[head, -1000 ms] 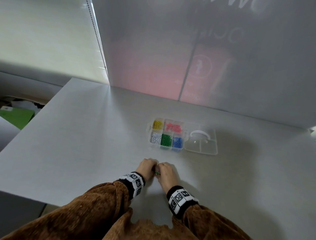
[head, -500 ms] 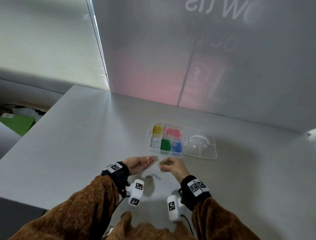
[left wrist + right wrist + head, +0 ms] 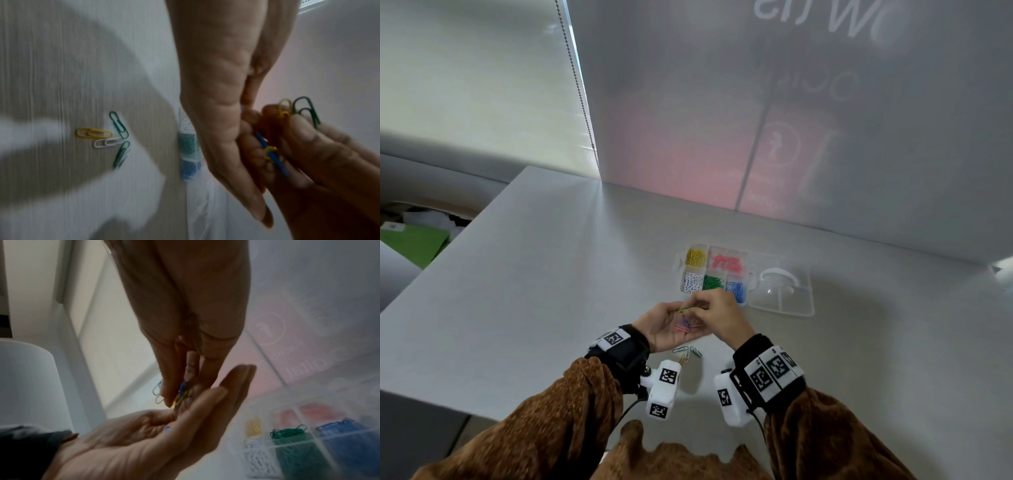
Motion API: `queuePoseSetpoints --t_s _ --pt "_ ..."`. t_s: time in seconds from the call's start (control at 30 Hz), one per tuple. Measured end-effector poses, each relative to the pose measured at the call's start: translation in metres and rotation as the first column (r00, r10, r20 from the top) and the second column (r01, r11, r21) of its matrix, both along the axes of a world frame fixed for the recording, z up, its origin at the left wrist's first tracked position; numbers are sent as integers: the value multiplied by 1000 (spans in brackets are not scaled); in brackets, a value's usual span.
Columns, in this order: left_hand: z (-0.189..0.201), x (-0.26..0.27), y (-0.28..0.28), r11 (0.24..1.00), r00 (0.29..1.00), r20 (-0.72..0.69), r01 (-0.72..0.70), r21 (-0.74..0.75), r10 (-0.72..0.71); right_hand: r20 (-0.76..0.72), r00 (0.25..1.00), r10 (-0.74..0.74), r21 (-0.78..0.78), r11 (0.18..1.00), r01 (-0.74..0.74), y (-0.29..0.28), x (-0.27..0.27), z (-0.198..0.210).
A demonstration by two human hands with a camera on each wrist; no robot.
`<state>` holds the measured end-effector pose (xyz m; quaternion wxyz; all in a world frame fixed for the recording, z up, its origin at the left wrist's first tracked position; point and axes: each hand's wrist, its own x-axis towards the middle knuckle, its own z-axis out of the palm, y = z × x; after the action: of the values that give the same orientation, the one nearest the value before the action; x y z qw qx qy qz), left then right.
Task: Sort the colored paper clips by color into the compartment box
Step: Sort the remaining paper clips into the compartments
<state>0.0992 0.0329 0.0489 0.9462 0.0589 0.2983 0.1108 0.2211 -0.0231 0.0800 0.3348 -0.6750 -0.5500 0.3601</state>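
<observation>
My right hand [image 3: 717,317] pinches small green and yellow wire clips [image 3: 686,309]. My left hand [image 3: 666,325], palm up and flat, carries pink and blue clips. Both hands were down on grey table [image 3: 534,274] a second ago; now lifted. Four clips [image 3: 687,353] left behind. Clear plastic compartment box [image 3: 714,272] just ahead, so dropping comes next.

Four loose paper clips lay on the desk [image 3: 551,274]: two green clips [image 3: 118,124], one yellow clip [image 3: 94,133], one white clip [image 3: 107,142]. One compartment box [image 3: 714,274] stood there with six compartments, five visibly filled, and one clear lid [image 3: 782,294]. Two hands were in sight.
</observation>
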Motion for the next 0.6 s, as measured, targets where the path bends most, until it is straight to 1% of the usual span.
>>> queuePoseSetpoints --t_s 0.13,0.23,0.37,0.47,0.53,0.6 --pt "-2 -1 1 1000 999 43 30 7 -30 -113 994 7 -28 1000 -10 0 8 3" --pt "-4 -4 6 997 994 78 69 18 -70 -232 972 -37 -35 999 30 -2 16 8" --pt "-4 -7 10 992 987 97 125 9 -125 -420 900 -116 -81 993 90 -8 25 11" --pt "-4 -8 9 989 987 78 140 39 -142 -442 889 -124 -94 991 92 -10 29 8" --pt "-3 -8 9 988 985 89 143 51 -148 -457 880 -130 -92 991 98 -9 31 5" --pt "-3 -9 9 984 979 114 162 77 -170 -524 842 -130 -97 991 93 -9 35 3"
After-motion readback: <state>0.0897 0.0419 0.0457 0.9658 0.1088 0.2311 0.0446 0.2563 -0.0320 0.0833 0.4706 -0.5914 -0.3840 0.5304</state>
